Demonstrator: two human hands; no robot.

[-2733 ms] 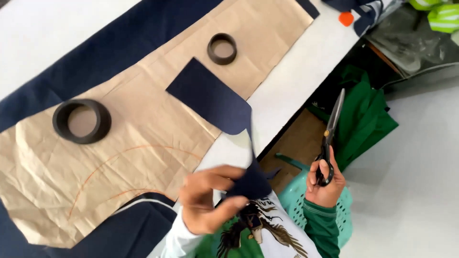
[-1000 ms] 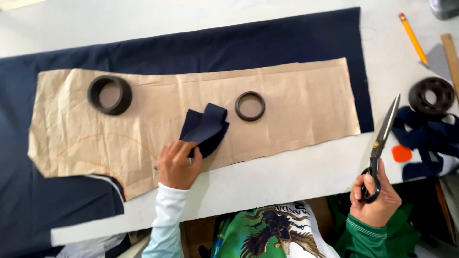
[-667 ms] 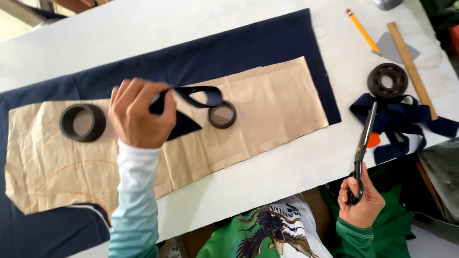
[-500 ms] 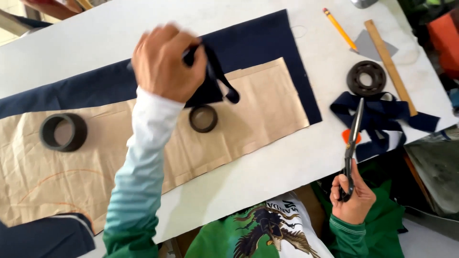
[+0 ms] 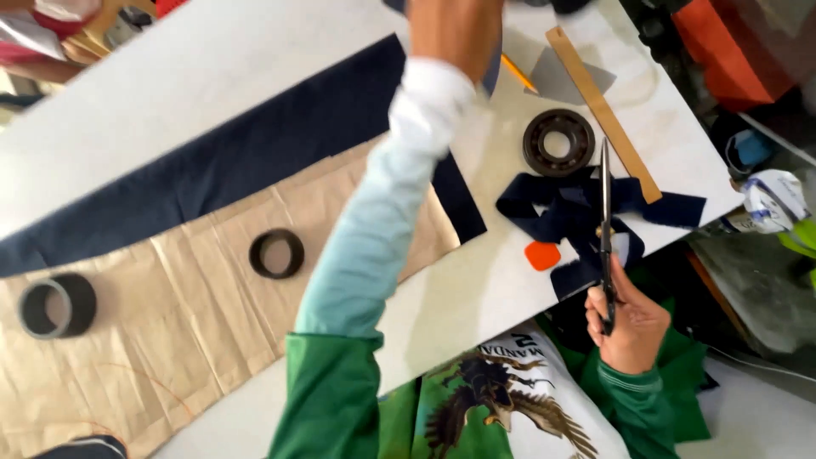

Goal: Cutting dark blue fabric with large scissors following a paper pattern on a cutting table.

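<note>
At near table edge, right of centre: right hand (image 5: 633,327) clenched through handles of long scissors (image 5: 604,229), blades shut, long axis running straight away from body, tips pointing toward bearing ring (image 5: 558,142). Directly under blades: heap of navy fabric strips (image 5: 561,212), touching scissors, with orange chalk piece (image 5: 542,255) just beside. Far across table, at top edge of view: left hand (image 5: 455,30) extended on outstretched arm, mostly cropped; grasp cannot be told, though a dark fabric edge shows just beside wrist. Nearer to strips: right hand by far. Left of reaching arm: brown paper pattern (image 5: 170,340) on navy cloth (image 5: 212,161), weighted by two dark rings (image 5: 276,253).
</note>
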